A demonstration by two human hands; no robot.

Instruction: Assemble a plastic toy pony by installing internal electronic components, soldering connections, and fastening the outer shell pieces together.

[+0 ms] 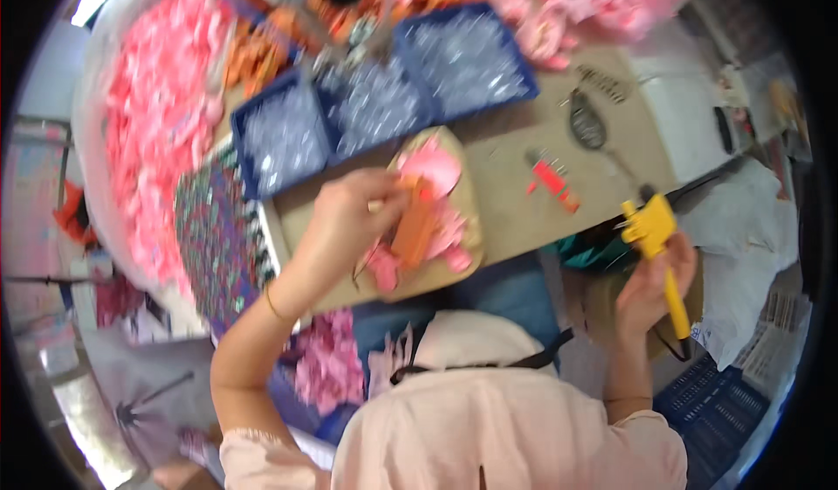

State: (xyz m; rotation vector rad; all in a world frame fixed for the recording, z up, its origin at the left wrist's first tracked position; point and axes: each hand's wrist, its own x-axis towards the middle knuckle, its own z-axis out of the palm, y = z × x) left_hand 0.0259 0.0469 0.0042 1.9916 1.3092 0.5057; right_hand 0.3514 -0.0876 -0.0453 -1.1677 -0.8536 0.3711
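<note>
My left hand (353, 215) is closed, its fingertips pinching the upper end of an orange plastic piece (415, 233). This piece lies tilted over several pink plastic parts (436, 171) on a tan, rounded board (473, 219) at the table's near edge. Off to the right, past the table edge, my right hand (655, 285) is wrapped round the handle of a yellow pistol-shaped tool (650, 226). A black cord shows at the handle's lower end. Blur hides the finer details of both held things.
Blue trays (327, 128) of clear plastic parts stand beyond the board. A large clear bag (92, 154) of pink parts is at left, beside a box (218, 237) of small dark multicoloured pieces. A red-orange object (552, 180) and a dark oval item (587, 122) lie at right.
</note>
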